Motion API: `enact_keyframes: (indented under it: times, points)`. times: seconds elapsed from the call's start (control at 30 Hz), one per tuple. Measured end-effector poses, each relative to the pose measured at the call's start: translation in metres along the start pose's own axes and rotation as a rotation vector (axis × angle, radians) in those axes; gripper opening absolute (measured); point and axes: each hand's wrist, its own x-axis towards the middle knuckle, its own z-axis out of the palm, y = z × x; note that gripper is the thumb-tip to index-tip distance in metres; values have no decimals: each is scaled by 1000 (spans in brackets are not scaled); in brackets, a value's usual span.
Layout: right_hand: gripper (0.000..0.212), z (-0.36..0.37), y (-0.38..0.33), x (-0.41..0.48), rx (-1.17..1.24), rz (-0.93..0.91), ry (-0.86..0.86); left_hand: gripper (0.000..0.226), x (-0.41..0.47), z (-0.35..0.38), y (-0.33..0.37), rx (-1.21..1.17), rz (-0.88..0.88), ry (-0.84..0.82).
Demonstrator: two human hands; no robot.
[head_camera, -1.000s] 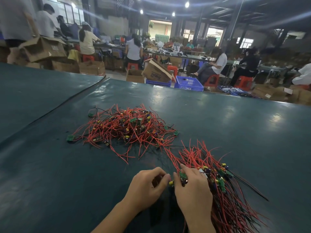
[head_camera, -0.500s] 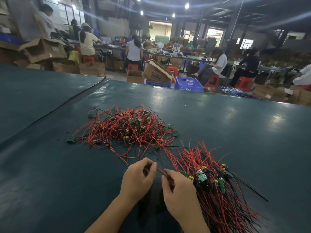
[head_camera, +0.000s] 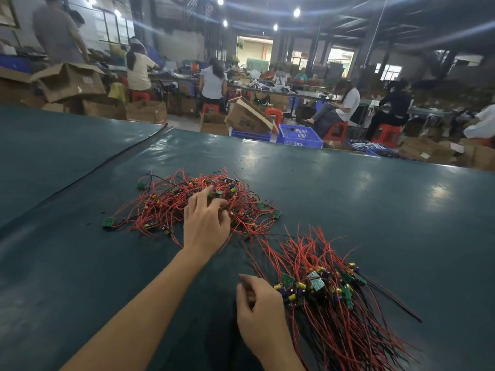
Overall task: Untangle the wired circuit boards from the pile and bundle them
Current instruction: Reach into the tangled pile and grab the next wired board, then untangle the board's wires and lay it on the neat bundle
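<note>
- Tangled pile [head_camera: 166,210] of red-wired green boards; your left hand [head_camera: 206,223] on it, fingers spread, grip unclear.
- Right of the pile: the bundle [head_camera: 329,290], and your right hand [head_camera: 257,309], fingers loosely curled, empty.

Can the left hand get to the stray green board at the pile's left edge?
Probably yes: the left hand is on the pile, and the board lies uncovered at its edge.

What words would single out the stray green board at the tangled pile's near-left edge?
On the dark green table, find the tangled pile of red wires under the left hand. Off its near-left edge lies a small green board. It is the leftmost board of all, lying clear of the tangle on bare tabletop.
</note>
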Motion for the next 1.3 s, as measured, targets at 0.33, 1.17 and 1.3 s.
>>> enact_keyframes:
  times: [0.33,1.17,1.3]
  points:
    - [24,-11,10,7,-158,18,84,44,45,3,-13,259,-48,-393]
    - [20,-9,7,9,88,37,28,19,46,1,-24,124,-78,-101]
    - [19,-7,6,8,119,35,34,16,46,-9,-5,-147,-129,-34]
